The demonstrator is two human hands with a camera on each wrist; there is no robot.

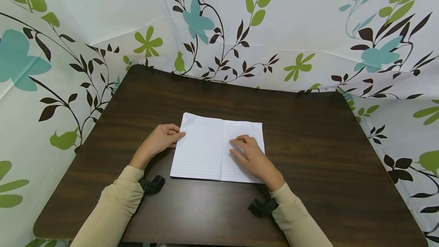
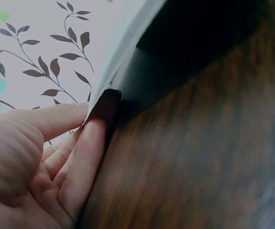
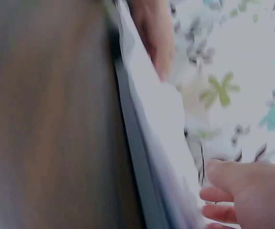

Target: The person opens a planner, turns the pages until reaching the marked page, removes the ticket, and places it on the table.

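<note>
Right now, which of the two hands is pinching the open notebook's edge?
The left hand, at the left edge of the notebook, thumb above and fingers underneath. The right hand is over the right page instead, pinching no edge.

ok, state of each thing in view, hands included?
Notebook: open, ruled pages up, on the table
Left hand: pinches the notebook's left edge
Right hand: over the right page, holding nothing; contact unclear
Sleeves: down to the wrists
Black wrist devices: worn
Patterned cloth: hanging behind the table, creased
</note>
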